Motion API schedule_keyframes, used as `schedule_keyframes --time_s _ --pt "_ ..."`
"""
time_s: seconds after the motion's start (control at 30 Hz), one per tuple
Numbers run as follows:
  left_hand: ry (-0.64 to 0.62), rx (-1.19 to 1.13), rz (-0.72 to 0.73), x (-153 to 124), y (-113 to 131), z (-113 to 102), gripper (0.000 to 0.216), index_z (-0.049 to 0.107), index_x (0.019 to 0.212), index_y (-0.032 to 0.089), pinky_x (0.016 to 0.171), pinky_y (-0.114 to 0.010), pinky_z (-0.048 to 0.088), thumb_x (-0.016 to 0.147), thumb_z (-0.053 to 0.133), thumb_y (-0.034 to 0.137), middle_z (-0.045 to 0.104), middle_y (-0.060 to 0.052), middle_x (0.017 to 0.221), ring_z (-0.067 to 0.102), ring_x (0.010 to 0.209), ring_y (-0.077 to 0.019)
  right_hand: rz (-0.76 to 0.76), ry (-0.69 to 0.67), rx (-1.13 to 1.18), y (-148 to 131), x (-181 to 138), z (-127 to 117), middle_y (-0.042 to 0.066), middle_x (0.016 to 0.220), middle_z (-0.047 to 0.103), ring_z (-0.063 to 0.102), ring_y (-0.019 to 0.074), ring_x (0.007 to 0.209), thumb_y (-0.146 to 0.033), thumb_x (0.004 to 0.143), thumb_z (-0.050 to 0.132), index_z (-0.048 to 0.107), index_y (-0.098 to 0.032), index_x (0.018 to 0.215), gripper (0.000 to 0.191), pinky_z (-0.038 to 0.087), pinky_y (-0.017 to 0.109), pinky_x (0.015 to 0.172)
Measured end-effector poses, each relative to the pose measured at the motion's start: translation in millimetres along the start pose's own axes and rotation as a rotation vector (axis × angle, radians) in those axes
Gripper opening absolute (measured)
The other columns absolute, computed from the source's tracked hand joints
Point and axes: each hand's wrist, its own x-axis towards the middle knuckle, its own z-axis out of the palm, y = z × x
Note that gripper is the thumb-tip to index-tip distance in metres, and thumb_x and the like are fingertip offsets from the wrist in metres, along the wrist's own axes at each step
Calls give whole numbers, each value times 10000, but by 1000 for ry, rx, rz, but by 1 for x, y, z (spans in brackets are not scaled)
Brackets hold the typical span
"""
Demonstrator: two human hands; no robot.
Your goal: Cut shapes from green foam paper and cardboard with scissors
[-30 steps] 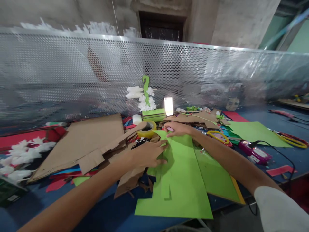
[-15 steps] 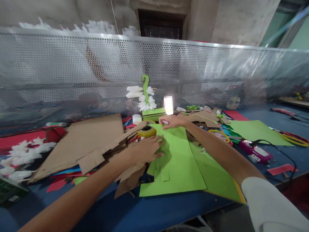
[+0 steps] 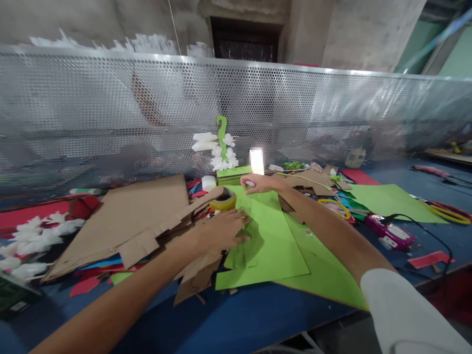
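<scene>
My left hand (image 3: 223, 230) lies with fingers apart on the left part of a green paper sheet (image 3: 275, 246). Folded or cut strips of the same green show beneath its fingertips. Curled at the sheet's far end is my right hand (image 3: 263, 183), closed around a small pale pink thing (image 3: 250, 184); only its tip shows, so its kind is unclear. A roll of yellow tape (image 3: 225, 202) sits just beyond my left hand. Partly under the sheet lies a larger green sheet (image 3: 324, 280). Behind my right hand stands a green block (image 3: 232, 174).
Brown cardboard (image 3: 147, 201) and scraps spread to the left, beside white paper flowers (image 3: 40, 241). A purple device (image 3: 390, 233) with a black cord, scissors (image 3: 448, 211) and another green sheet (image 3: 391, 200) lie right. A perforated metal screen (image 3: 165, 108) bounds the blue table's back.
The green sheet has shifted slightly away from me, its near edge now farther back and tilted. My right hand has moved a little left and away; my left hand stays nearly in place.
</scene>
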Motion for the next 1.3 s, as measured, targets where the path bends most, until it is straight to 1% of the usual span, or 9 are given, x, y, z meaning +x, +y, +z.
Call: schedule_keyframes --time_s 0.23,0.43,0.57,0.67,0.83,0.97,1.1,1.2,1.3 --pt "36 -7 2 1 -1 7 523 644 1374 141 1058 -495 515 988 615 493 662 -215 1396 644 1273 -384 22 -45 -19 -3 4 -3 -53 790 427 384 137 681 -232 826 713 480 -205 877 241 297 260 654" --pt "56 -8 27 3 -4 12 549 634 1406 148 1067 -504 514 998 595 513 643 -212 1435 631 1288 -382 25 -60 -93 -4 8 -1 -47 807 456 416 138 691 -208 811 725 487 -201 874 247 297 256 648" --pt "10 -16 17 3 -1 7 570 612 1429 112 1080 -534 501 1006 594 495 606 -238 1480 598 1334 -416 28 -55 -141 -3 9 2 -40 814 492 429 139 697 -178 797 714 498 -197 883 233 286 253 649" --pt "6 -5 9 2 2 4 530 619 1413 146 1094 -497 487 1006 602 484 602 -208 1491 593 1344 -392 37 -40 -159 -3 7 5 -34 813 510 430 140 697 -164 803 697 497 -198 887 220 278 252 652" --pt "-5 8 -14 2 1 5 541 612 1417 165 1065 -455 500 1012 574 522 569 -188 1519 612 1316 -370 70 58 -179 -12 -5 7 5 886 576 468 162 731 -183 832 679 524 -193 959 200 290 255 660" --pt "-8 -39 2 2 -2 6 570 608 1442 172 1074 -453 491 1007 565 537 623 -187 1458 611 1318 -372 144 278 -192 -30 -20 10 61 962 657 543 196 786 -152 879 615 571 -176 1044 172 350 280 710" --pt "7 -49 -11 1 -3 7 563 607 1448 182 1080 -452 482 1012 553 534 610 -180 1491 592 1348 -372 152 487 19 -51 -42 20 96 1095 725 651 220 926 -175 974 527 583 -175 1164 198 448 317 822" --pt "12 -39 6 0 -2 9 579 590 1461 171 1119 -442 454 1019 538 541 613 -184 1492 557 1395 -363 160 468 294 -67 -63 33 80 1020 754 669 184 825 -321 1058 481 581 -179 1225 240 507 308 776" --pt "35 -49 32 -1 -3 10 603 593 1457 149 1121 -475 456 1012 545 553 615 -207 1483 567 1377 -387 172 413 455 -78 -87 45 70 884 755 662 176 736 -535 1068 498 633 -170 1273 440 510 280 653"
